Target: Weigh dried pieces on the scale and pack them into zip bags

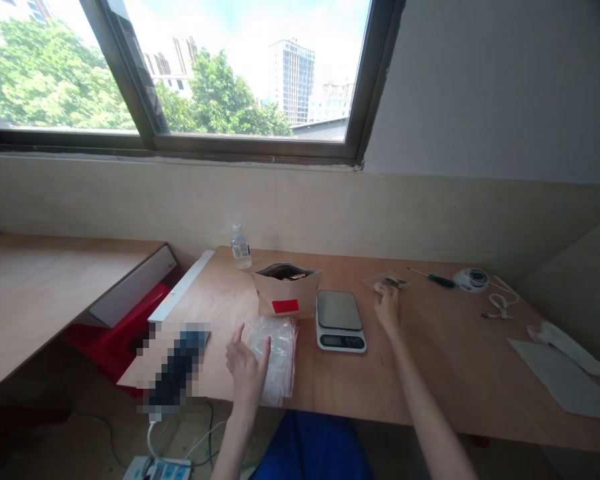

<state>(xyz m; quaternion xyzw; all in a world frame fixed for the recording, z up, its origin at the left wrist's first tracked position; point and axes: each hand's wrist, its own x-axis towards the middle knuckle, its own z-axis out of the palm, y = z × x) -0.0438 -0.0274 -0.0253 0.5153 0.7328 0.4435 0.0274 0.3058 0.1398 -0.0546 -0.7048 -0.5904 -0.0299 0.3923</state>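
Plywood desk (460, 393), left-hand fingers (236, 340) spread on zip bag (277, 350), right-hand fingers (384, 300) at small bag (386, 280), grip unclear.

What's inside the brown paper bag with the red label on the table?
The open brown paper bag shows a dark interior with some tan pieces near its mouth. Anything lower down is hidden by the bag's walls.

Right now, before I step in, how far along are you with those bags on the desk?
Looks done: the paper bag stands open, and the kitchen scale is out, nothing on it. In hand: the left hand is on the clear zip bag, and the right hand touches the small clear packet. Not yet in hand: the green-handled screwdriver lying beyond it.
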